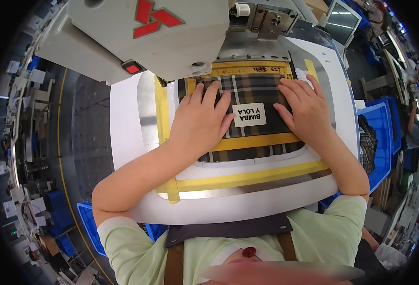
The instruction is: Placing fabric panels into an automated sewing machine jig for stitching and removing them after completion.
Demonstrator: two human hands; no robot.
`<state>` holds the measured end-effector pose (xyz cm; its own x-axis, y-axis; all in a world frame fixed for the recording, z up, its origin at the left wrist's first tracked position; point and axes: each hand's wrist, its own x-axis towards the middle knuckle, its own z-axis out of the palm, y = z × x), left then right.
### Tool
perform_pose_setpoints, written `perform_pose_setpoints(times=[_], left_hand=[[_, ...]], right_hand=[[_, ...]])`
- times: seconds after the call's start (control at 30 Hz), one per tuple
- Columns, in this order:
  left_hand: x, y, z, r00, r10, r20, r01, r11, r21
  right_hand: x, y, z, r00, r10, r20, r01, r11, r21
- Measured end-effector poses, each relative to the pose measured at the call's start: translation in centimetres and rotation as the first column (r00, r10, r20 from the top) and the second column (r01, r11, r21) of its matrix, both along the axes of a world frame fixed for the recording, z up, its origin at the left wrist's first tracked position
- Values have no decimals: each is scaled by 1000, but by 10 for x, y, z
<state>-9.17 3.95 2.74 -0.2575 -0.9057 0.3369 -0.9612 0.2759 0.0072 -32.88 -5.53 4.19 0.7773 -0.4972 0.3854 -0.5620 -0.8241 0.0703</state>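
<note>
A dark plaid fabric panel (pixel 247 92) with brown and white stripes lies on the sewing machine's bed, framed by yellow strips. Near its middle sits a white rectangular label (pixel 249 115) with dark lettering. My left hand (pixel 202 116) rests on the panel's left part, fingers spread and pointing away from me. On the right part lies my right hand (pixel 307 109), its fingers also apart, thumb toward the label. Both palms face down and hold nothing. Beneath the hands, part of the fabric and of the yellow frame is hidden.
A large grey sewing machine head (pixel 138 38) overhangs the far left. Behind the panel stands a metal clamp bracket (pixel 271 23). White sheeting (pixel 238 209) covers the table's near edge. To the right are a blue bin (pixel 383 161) with plaid pieces and a monitor (pixel 342 23).
</note>
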Motion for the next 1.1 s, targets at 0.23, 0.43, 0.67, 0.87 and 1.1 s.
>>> perform_pose_setpoints(times=[0.23, 0.43, 0.67, 0.87, 1.1], left_hand=[[2, 2, -1, 1000, 4, 4, -4, 1000, -12], [0, 0, -3, 1000, 6, 4, -6, 1000, -13], [-1, -3, -5, 1000, 23, 14, -23, 1000, -8], [1, -4, -7, 999, 21, 39, -21, 1000, 15], [11, 4, -1, 996, 60, 63, -63, 997, 54]], right_hand=[[3, 1, -2, 1000, 6, -12, -6, 1000, -30], [-1, -2, -5, 1000, 22, -4, -22, 999, -32], [-6, -12, -14, 997, 80, 17, -80, 997, -6], [-7, -17, -19, 994, 107, 8, -107, 994, 28], [7, -15, -25, 987, 163, 5, -163, 985, -51]])
